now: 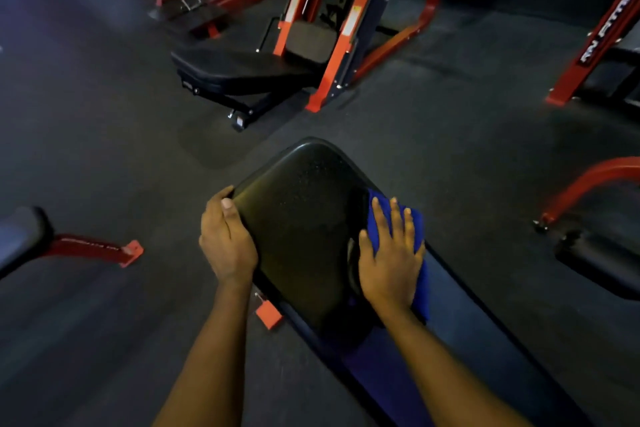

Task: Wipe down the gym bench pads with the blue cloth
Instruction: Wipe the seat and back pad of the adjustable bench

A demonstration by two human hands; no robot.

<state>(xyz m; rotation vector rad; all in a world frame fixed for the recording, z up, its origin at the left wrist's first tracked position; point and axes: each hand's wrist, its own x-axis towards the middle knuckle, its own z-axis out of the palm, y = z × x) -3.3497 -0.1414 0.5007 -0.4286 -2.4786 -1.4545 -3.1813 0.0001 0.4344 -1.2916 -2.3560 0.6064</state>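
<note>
Blue cloth (419,225), folded, lying at the right edge of the black seat pad (301,218), at the gap between it and the long back pad (467,340). Right hand (391,263) flat on top of the cloth: fingers (398,218) straight and slightly spread, pressing down, nothing curled round the fabric. Left hand (225,239) clamped on the pad's left edge: thumb (228,208) lying along the top surface, remaining fingers wrapped over the side and hidden beneath. Pad surface textured, dull sheen, rounded far corners, tilted away from the wearer. Red bracket (269,314) just below the left wrist, at the bench frame. Dark rubber floor (104,132) all round. Second bench (239,71) with black pad well beyond, set against a red-and-black machine frame (343,28). Another pad (20,232) with red leg (93,248) at the left margin; curved red tube (588,180) at the right margin. Far background dim and blurred, details not legible.
</note>
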